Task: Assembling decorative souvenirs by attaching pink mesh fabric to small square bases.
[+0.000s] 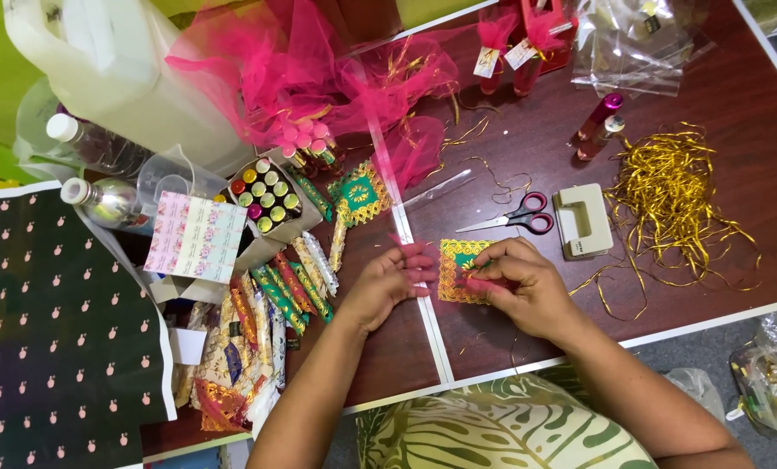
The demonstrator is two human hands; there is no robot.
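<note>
Your left hand [386, 282] and right hand [520, 282] meet over a small ornate gold-and-green pouch [459, 271] lying flat on the dark red table [718, 148]. Both hands work a strip of pink netting [414, 260] across it. Left fingers are curled, pinching the pink strip at the pouch's left edge. Right fingers are bent down onto the pouch's right half, pressing or gripping pink material there; exact grip is partly hidden by the knuckles.

Progress, judging by the layout: this pouch looks unfinished, netting not yet gathered or tied. Beyond your right hand, at the far table edge, two pink-wrapped pieces with tags [514, 48] look done. A second matching pouch [360, 194] lies just beyond your left hand, unwrapped. So a few done, more left.

Supplies: red-handled scissors [514, 214] just beyond your right hand, a beige hole punch [582, 221] beside them, a tangle of gold thread [675, 200] further out to the right. A heap of pink tulle [301, 69] sits far beyond the left hand. Left of your left hand: a box of small coloured bottles [265, 195], a fan of patterned sachets [288, 282], and a sheet of floral labels [195, 236].
</note>
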